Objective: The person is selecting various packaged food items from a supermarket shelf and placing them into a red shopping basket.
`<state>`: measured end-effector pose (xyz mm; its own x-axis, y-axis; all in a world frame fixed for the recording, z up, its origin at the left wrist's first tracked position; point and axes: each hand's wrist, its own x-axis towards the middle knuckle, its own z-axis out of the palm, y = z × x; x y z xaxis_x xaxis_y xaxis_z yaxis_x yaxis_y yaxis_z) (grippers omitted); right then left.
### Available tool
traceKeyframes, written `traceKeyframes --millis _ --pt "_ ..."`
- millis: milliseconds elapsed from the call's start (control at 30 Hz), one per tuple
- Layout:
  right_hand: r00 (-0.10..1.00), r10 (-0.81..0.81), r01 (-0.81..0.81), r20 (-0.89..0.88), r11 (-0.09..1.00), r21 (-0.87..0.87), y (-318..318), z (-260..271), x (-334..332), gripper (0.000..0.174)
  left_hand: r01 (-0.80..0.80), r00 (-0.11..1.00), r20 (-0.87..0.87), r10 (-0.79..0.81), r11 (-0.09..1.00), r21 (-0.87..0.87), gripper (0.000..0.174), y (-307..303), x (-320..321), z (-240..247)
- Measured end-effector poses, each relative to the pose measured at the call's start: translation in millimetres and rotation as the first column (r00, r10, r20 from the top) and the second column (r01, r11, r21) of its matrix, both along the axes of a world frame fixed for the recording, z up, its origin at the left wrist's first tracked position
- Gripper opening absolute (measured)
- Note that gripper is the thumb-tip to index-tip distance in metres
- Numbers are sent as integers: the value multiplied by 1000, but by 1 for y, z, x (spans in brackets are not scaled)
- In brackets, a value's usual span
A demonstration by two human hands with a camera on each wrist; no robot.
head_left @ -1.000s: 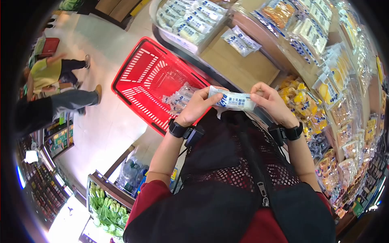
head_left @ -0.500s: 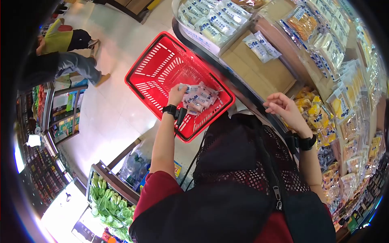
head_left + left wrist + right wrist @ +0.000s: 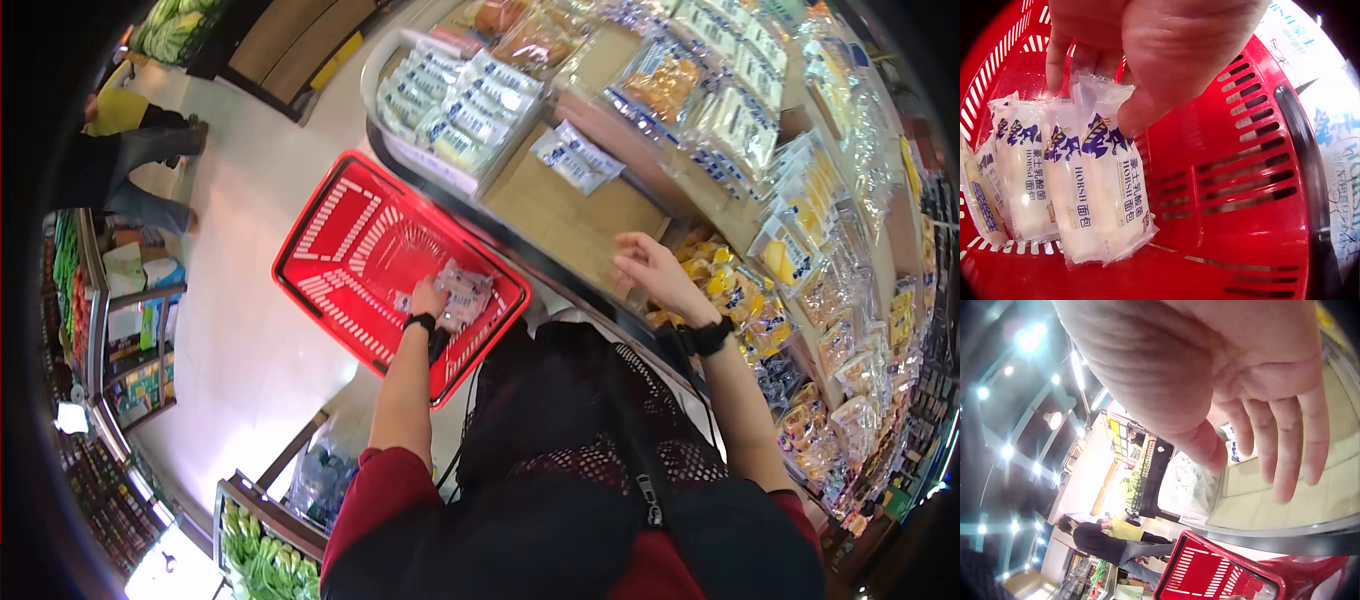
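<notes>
My left hand (image 3: 428, 298) reaches down into a red shopping basket (image 3: 312, 235). In the left wrist view its thumb and fingers pinch the top end of a white-wrapped bread packet (image 3: 1113, 187) with blue print. Several like packets (image 3: 1022, 175) lie side by side to its left, against the basket's slotted wall. Over the edge of the display stand, my right hand (image 3: 655, 275) hangs with loosely bent fingers and holds nothing. The right wrist view shows its palm and spread fingers. Two more bread packets (image 3: 578, 158) lie on a brown cardboard-coloured shelf section beyond it.
A bin of wrapped bread (image 3: 460, 105) stands at the display's rounded corner. Yellow packets (image 3: 735, 290) fill the section right of my right hand. On the left a person in grey trousers (image 3: 150, 150) stands in the aisle. Leafy greens (image 3: 265, 545) sit on a rack at lower left.
A second ago both hands held one bread packet in front of the body. The left hand has since moved down left into the basket with it; the right hand has let go.
</notes>
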<state>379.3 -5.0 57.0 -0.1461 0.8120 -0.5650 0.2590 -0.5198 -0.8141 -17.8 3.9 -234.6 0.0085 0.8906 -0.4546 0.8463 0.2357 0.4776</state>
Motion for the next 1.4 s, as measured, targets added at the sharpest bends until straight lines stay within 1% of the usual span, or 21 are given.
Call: traceKeyframes --millis 33,100,233,267,367,500,600,667,700,733,833,867,933,967,1000,1033,1100,1167,1233,1300,1400 --pt "1000 -9 9 1 1000 24 14 -4 -4 37 3 1000 1 -3 1000 12 52 8 -2 6" --pt "940 -318 297 -124 941 -163 40 -10 -13 49 -110 990 -82 110 994 15 61 -11 1 27" --pt "889 -416 373 -193 901 -222 79 -50 -12 52 -157 986 -32 162 979 134 64 -9 -11 33" --pt "901 -420 392 -111 897 -206 90 -68 -18 47 -177 984 5 179 969 175 63 -23 -15 32" --pt "852 -517 477 -88 833 -280 113 -97 -18 41 -256 958 148 247 965 50 59 -22 -13 43" --pt "747 -665 633 -9 715 -295 123 -103 -41 37 -278 945 189 265 960 43 52 -29 -15 66" --pt "751 -660 640 5 726 -249 118 -95 -59 35 -313 913 271 304 950 -13 47 -28 -14 109" --pt "757 -652 643 40 733 -220 106 -88 -60 33 -269 913 348 214 956 115 41 -27 -6 125" --pt "787 -612 603 -72 789 -113 99 -79 -55 28 -270 912 348 218 957 107 41 -23 1 135" --pt "813 -554 563 -178 826 1 93 -67 -50 24 -304 853 464 239 950 69 37 -16 12 147" --pt "847 -443 480 -293 875 62 63 -20 -37 16 -309 572 777 263 946 -93 31 9 47 189" --pt "848 -445 478 -287 877 53 51 -5 -33 16 -289 573 782 247 953 -90 31 4 52 188" --pt "835 -345 377 -428 926 -9 32 24 -29 16 -182 458 860 225 971 -157 35 22 75 229" --pt "838 -349 373 -420 927 -25 24 29 -28 16 -165 489 841 231 971 -171 41 13 78 226" --pt "818 -311 329 -483 943 -50 11 25 -27 16 -69 429 874 229 973 -221 45 11 85 230" --pt "796 -279 284 -536 956 -76 -1 24 -28 17 111 232 950 210 964 -240 51 21 95 256" --pt "781 -289 254 -553 957 -142 -15 41 -40 17 199 177 950 255 937 -289 56 12 89 269" --pt "774 -277 254 -569 960 -121 -20 45 -47 17 354 143 967 212 901 -250 57 15 91 282" --pt "796 -265 234 -544 964 -127 -27 36 -43 18 319 212 946 247 897 -305 48 8 100 289" --pt "815 -246 214 -525 969 -122 -30 33 -44 19 253 430 890 154 925 -282 37 6 105 299" --pt "826 -237 198 -512 971 -132 -31 35 -48 21 225 428 886 179 928 -296 31 4 102 296"
